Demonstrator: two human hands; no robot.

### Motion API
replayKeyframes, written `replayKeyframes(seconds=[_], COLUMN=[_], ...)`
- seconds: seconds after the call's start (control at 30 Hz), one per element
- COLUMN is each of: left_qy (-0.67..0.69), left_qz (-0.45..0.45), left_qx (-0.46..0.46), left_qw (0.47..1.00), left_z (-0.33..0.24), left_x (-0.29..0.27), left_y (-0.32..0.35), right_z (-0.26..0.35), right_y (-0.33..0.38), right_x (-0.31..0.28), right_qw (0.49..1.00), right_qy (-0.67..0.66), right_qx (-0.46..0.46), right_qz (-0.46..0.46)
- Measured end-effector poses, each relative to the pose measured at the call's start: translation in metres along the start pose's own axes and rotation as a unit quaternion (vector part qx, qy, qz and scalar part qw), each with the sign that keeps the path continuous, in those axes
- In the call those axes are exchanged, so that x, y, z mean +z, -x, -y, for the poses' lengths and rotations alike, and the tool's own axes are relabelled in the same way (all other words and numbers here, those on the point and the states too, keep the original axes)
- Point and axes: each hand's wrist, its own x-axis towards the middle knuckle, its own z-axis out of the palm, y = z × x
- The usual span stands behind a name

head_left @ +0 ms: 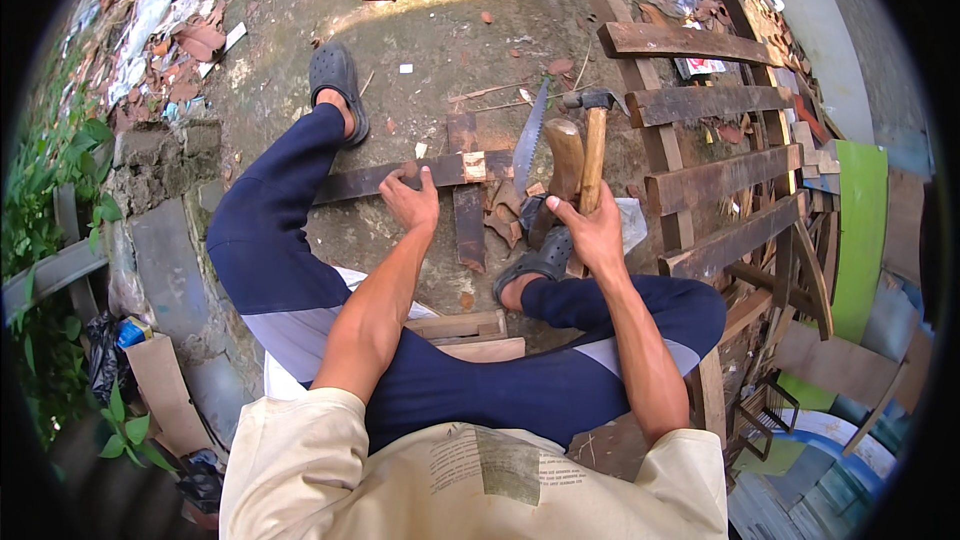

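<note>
My right hand [597, 227] is closed round the wooden handle of a claw hammer [594, 145], its dark head pointing away from me. My left hand [410, 202] lies at the near edge of a dark wooden plank [355, 183], fingers curled against it and thumb raised. This plank crosses a shorter dark plank [468, 230] on the ground, with a pale, scraped patch at the crossing. Just right of the crossing is a handsaw [529, 145], blade pointing away. Between the saw and the hammer stands a curved brown wooden piece [564, 160]; its lower end is partly hidden.
A slatted wooden frame [715, 106] leans on the right, beside a green board [858, 240]. My clog-shod feet flank the planks. Light wooden pieces [460, 328] lie between my legs. A broken block wall [160, 175] and plants border the left; litter and dry leaves dot the ground.
</note>
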Motion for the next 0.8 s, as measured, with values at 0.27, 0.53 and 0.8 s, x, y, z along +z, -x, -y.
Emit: replayKeyframes(seconds=[0.27,0.53,0.8], left_qy=[0.43,0.383,0.358], left_qz=[0.143,0.139,0.125], left_qx=[-0.485,-0.498,-0.519], left_qw=[0.748,0.766,0.766], left_z=[0.06,0.036,0.026], left_x=[0.01,0.022,0.005], left_y=[-0.083,-0.076,-0.057], right_z=[-0.001,-0.013,-0.073], right_y=[-0.001,-0.031,-0.102], right_x=[0.001,-0.005,-0.009], right_qw=[1.0,0.99,0.923], right_qy=[-0.014,0.135,0.372], right_qx=[-0.016,-0.001,-0.095], right_qz=[-0.005,-0.04,0.031])
